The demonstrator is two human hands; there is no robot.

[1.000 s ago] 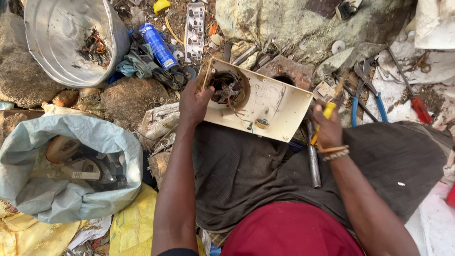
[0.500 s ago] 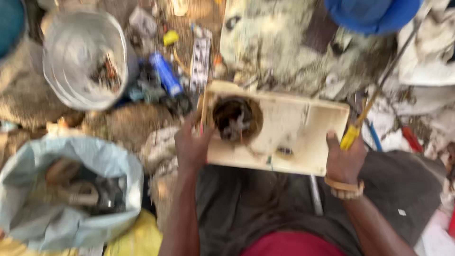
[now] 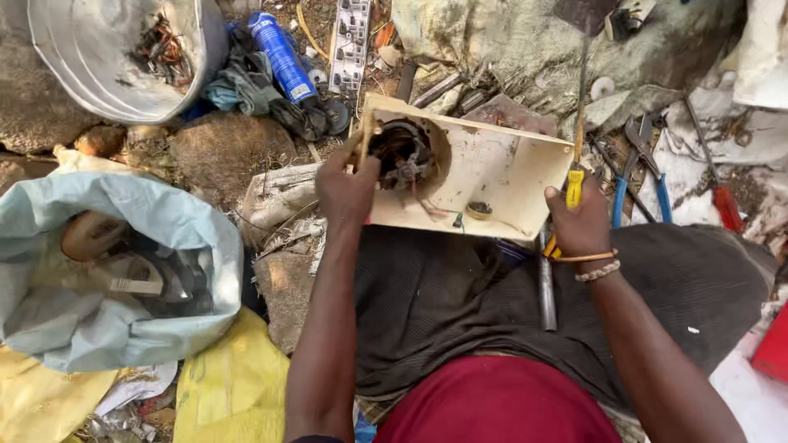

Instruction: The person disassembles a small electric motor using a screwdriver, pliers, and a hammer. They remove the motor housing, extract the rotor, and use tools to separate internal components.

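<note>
Cream housing [image 3: 484, 176] sits on the person's lap, on dark cloth [image 3: 460, 303], open side up, long axis running left to right and tilted a bit down to the right; round motor [image 3: 402, 152] with copper windings in its left end, loose wires trailing toward a small dark part near the front wall. Left hand [image 3: 346, 190] closed on the housing's left edge, pinching a thin wooden stick [image 3: 364, 141] that stands roughly upright there. Right hand [image 3: 579, 221] wrapped around a yellow-handled screwdriver [image 3: 577, 156], shaft pointing up and away, tip lost against the rubble; handle mostly hidden in the fist. Metal rod [image 3: 547, 287] lies on the cloth by the right wrist, top end hidden under the housing. Blue spray can [image 3: 281, 56] lies tilted top left, label unreadable. White strip [image 3: 351, 33] beside it, cut off at top. Metal bowl [image 3: 123, 53] top left, cropped. Pale blue bag [image 3: 115, 271] left, contents hard to make out. Blue-handled pliers [image 3: 636, 176] right of the housing.
</note>
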